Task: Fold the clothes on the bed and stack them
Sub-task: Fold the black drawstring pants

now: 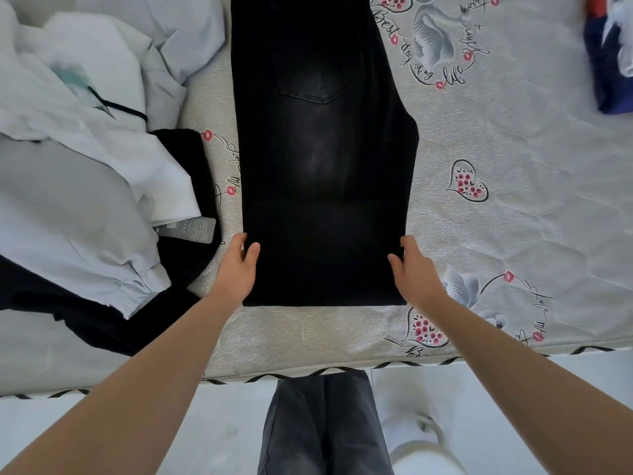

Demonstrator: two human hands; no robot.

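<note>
At far left lies a heap of unfolded clothes [78, 156]: pale grey and white pieces on top, w/ a black garment [191, 255] under them that shows a grey label [197, 229] at its edge. The heap rests on the bed [513, 207], whose cover is pale w/ hearts, pink lips and script printed on it.

The left hand [238, 265] is next. It grasps the left edge of the black jeans [322, 166] near their closer end; the thumb lies on top of the cloth and the fingers go around the edge, approx. where a folded layer ends.

The jeans lie in the middle of the bed, long side running away from the person, back pocket [313, 82] facing up. The closer part is folded over, so a double layer lies between the two hands. The far end goes out of the picture at the top.

The right hand [414, 272] holds the right edge of the same folded part, thumb on the cloth, fingers curled at the side.

At far right, top corner, a blue and red cloth [608, 63] lies on the bed, well apart from the jeans. Below the bed edge the person's legs in grey trousers [322, 423] stand on a pale floor [513, 406].
</note>
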